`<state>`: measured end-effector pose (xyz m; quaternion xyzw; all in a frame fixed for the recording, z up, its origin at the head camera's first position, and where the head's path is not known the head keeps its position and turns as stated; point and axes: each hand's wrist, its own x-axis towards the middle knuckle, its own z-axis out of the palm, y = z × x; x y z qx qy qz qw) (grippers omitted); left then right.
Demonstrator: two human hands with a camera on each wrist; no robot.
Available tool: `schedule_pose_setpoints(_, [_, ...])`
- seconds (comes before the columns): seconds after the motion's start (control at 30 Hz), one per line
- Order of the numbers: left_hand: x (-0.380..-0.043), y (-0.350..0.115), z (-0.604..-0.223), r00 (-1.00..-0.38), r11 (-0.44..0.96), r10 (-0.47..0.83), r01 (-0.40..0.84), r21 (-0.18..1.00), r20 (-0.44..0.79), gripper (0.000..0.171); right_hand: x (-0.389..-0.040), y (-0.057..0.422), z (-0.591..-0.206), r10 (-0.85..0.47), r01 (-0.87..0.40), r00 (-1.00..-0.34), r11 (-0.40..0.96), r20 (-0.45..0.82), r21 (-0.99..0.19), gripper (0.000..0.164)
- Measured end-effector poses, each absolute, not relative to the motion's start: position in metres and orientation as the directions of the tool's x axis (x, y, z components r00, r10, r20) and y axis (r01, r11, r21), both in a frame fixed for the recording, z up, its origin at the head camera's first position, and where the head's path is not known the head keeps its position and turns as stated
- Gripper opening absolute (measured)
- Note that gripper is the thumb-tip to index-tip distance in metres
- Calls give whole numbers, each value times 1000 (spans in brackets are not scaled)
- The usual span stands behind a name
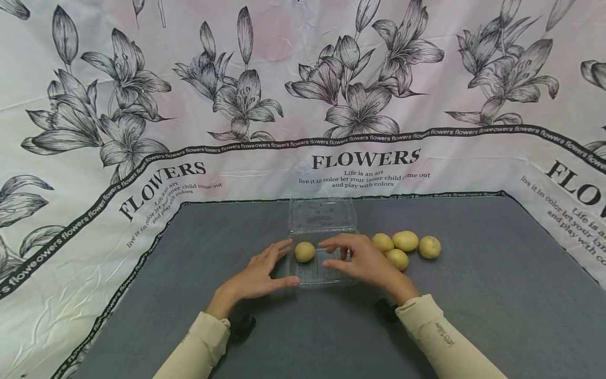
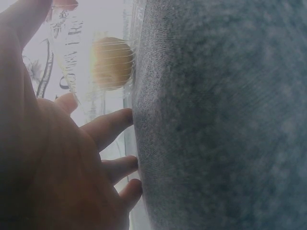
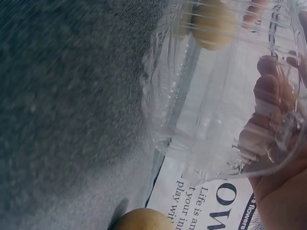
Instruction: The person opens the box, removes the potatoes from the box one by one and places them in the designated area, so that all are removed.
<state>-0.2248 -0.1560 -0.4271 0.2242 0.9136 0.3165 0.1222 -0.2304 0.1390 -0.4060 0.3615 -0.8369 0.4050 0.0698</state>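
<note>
A clear plastic clamshell box (image 1: 326, 280) stands on the grey table, its lid (image 1: 322, 213) laid back away from me. One small yellow potato (image 1: 305, 252) rests inside, toward the left. My left hand (image 1: 258, 275) is spread along the box's left side, fingers apart and thumb near the front corner; nothing is in its grasp. Over the right part of the box hovers my right hand (image 1: 363, 258), fingers loosely bent and holding nothing. Through the clear wall in the right wrist view, the fingertips (image 3: 266, 91) show apart from the potato (image 3: 213, 26).
To the right of the box lies a group of several potatoes (image 1: 404, 241), one potato (image 1: 430, 247) at its right end. The grey tabletop (image 1: 303, 337) reaches back to a white floral cloth (image 1: 265, 173) hanging behind and at the sides.
</note>
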Motion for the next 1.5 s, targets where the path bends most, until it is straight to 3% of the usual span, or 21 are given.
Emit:
schedule_pose_setpoints(0.9, [-226, -158, -428, -863, 690, 500, 344, 637, -76, 96, -238, 121, -414, -528, -666, -732, 423, 430, -615, 39])
schedule_pose_setpoints(1.5, [-226, -158, -429, -858, 680, 509, 354, 642, -65, 95, -241, 109, -410, -490, -555, -819, 543, 299, -630, 44])
